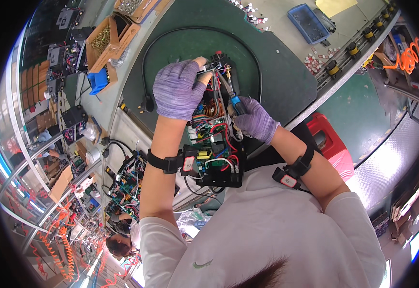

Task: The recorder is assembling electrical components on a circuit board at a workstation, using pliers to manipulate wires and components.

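Observation:
An opened electronic unit point(212, 139) with green circuit boards, copper coils and red, white and black wires lies lengthwise in front of me. At its far end my left hand point(179, 90), in a purple fingertip-less glove, is closed on the end part, thumb and index finger at its edge. My right hand point(257, 121), gloved alike, is wrapped round a blue-handled hand tool point(236, 102). The tool's long metal front reaches to the far end of the unit, near a brass-coloured fitting point(228, 72). Its exact tip is hard to make out among the parts.
A thick black cable point(200, 28) loops over the dark green mat point(286, 72). Far right hold a blue tray point(308, 24) and small loose parts. Cardboard boxes of small metal parts point(104, 41) stand at left. A red stool point(328, 137) is by my right arm; another person point(120, 244) sits lower left.

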A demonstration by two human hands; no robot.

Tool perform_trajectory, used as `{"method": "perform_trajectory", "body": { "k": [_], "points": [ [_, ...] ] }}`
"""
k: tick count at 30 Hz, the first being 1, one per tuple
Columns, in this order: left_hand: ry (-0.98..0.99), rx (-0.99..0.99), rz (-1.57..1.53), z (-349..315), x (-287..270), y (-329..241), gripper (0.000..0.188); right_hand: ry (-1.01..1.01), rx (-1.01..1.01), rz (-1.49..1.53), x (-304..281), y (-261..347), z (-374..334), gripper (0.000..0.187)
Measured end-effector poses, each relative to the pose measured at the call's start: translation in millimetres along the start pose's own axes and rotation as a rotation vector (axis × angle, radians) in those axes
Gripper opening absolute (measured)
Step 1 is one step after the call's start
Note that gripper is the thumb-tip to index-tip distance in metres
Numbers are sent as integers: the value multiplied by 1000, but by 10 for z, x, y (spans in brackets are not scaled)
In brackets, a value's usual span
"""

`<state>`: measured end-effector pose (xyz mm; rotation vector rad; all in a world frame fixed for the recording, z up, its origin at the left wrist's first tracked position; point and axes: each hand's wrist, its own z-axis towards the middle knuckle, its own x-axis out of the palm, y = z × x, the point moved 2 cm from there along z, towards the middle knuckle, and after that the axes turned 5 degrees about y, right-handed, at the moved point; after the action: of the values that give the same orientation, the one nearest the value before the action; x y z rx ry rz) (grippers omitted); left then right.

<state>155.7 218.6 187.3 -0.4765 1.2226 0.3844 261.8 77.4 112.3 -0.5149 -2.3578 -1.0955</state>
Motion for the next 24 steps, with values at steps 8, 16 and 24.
{"method": "perform_trajectory", "body": {
  "k": [8, 16, 24],
  "points": [
    [-36, -4, 34, -3, 34, -7, 31, -413, -85, -749, 103, -4, 51, 43],
    [-43, -32, -10, -15, 56, 1, 30, 31, -23, -50, -139, -90, 55, 31],
    [66, -237, -101, 16, -13, -15, 38, -52, -41, -382, -242, 47, 20, 41]
  ]
}}
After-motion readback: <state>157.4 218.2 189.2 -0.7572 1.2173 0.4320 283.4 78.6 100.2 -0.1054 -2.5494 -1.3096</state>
